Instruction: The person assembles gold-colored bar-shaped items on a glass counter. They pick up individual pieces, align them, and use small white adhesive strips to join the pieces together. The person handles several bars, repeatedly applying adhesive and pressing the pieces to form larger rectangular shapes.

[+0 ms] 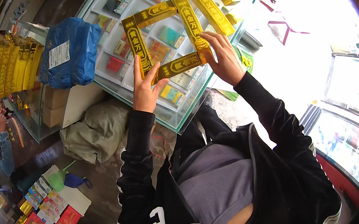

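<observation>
Head, hands (226, 60) on boxes (193, 27), counter edge (176, 125) near

Box frame (189, 22) over counter (175, 118)

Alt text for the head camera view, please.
A person's left hand and right hand touch a square of four long gold boxes on a glass display counter. Another gold box lies to its right, a blue package to its left.

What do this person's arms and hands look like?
The left hand and right hand are ungloved. The left sleeve and right sleeve are long, black and slightly shiny, creased, with white stripes showing along the outer edge.
</observation>
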A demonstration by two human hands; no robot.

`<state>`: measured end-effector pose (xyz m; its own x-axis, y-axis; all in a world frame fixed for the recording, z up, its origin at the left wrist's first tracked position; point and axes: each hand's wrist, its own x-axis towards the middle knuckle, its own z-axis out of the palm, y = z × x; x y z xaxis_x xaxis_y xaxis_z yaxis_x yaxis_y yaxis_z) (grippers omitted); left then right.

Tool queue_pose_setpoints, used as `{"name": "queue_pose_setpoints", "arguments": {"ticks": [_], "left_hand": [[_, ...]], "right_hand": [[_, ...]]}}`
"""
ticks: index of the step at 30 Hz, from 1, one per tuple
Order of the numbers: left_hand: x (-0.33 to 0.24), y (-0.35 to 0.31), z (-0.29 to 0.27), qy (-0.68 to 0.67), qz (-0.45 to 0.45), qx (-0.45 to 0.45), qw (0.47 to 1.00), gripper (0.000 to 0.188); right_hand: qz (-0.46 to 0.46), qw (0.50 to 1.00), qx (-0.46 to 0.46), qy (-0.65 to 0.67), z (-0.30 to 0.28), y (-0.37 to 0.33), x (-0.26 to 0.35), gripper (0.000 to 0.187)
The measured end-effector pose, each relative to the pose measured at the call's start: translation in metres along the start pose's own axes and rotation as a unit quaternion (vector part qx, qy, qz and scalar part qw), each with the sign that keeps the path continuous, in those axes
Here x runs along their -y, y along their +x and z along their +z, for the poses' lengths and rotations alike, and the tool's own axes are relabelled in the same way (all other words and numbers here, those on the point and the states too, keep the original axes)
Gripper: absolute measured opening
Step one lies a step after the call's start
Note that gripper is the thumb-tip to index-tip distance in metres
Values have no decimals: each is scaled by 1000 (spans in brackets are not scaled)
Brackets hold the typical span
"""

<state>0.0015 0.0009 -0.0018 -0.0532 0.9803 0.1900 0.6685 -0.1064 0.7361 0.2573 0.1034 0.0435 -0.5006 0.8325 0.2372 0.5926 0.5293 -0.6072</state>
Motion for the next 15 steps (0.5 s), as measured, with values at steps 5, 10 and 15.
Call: {"name": "queue_pose_setpoints", "arguments": {"ticks": [5, 10, 15], "left_hand": [[-3, 2, -6, -10, -10, 7, 1000, 56], [-6, 1, -6, -4, -26, 14, 1000, 56], [-8, 1, -5, 8, -12, 7, 1000, 56]], "right_hand": [[38, 997, 41, 53, 12, -23, -3, 54], [-19, 996, 93, -2, 4, -22, 0, 58], [-24, 991, 110, -70, 3, -16, 5, 54]]}}
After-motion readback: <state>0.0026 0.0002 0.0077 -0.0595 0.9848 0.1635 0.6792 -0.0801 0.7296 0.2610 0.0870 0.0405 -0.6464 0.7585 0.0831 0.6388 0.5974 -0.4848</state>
